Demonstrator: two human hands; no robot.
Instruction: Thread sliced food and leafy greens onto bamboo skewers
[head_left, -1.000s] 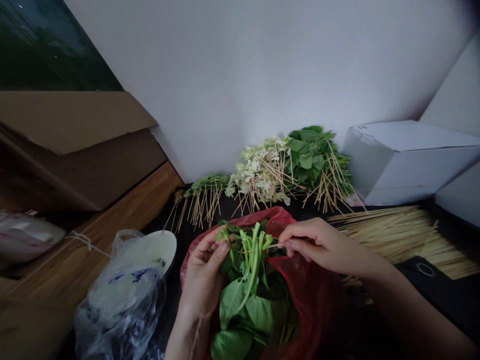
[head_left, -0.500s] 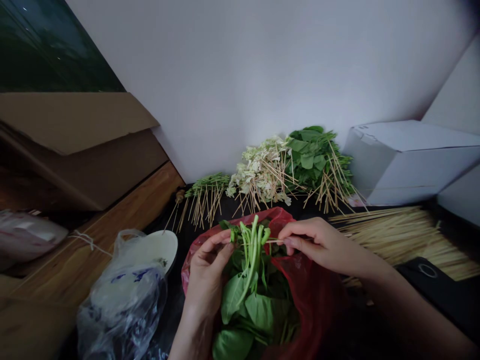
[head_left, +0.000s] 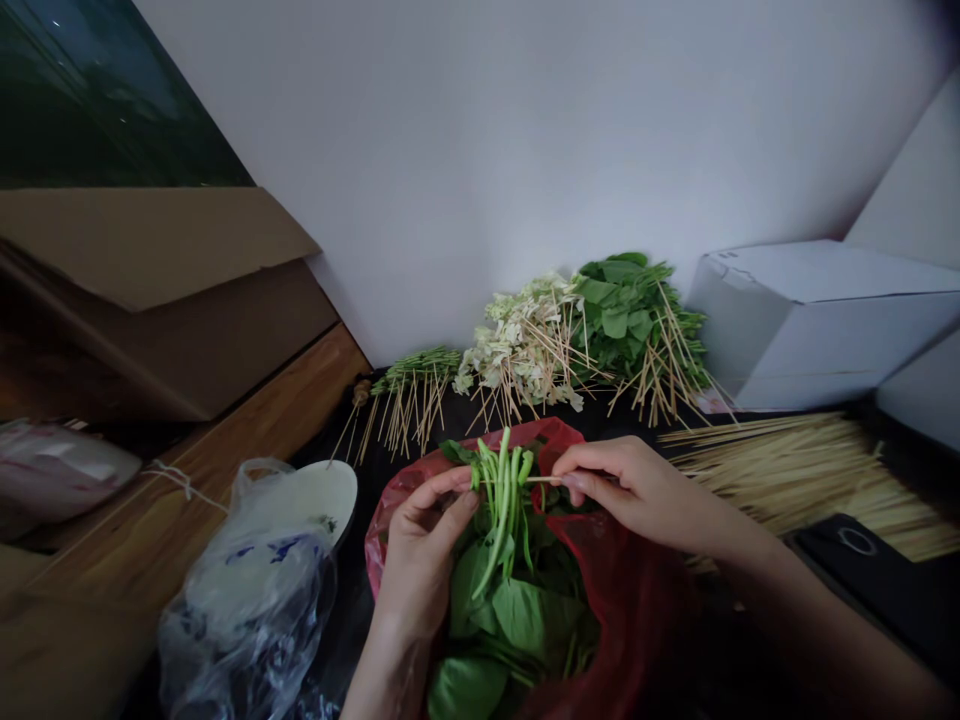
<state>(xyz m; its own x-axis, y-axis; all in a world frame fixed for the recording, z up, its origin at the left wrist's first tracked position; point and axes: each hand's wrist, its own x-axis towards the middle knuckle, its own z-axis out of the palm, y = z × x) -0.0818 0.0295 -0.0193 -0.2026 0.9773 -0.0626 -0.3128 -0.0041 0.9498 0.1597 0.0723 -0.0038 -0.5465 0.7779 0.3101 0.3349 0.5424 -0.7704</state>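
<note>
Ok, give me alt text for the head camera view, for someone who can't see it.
The left hand pinches green stems on a thin stick and the right hand holds the stick's bare part, over a red plastic bag of leafy greens. Behind, skewered vegetables lie by a white wall, with loose sticks to the right.

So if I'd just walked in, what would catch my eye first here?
Probably the bright green stems on a thin wooden skewer, between the left hand and right hand, above an open red plastic bag of leafy greens. Behind the bag, along the white wall, lie skewered vegetables, with loose skewers to the right.
</note>
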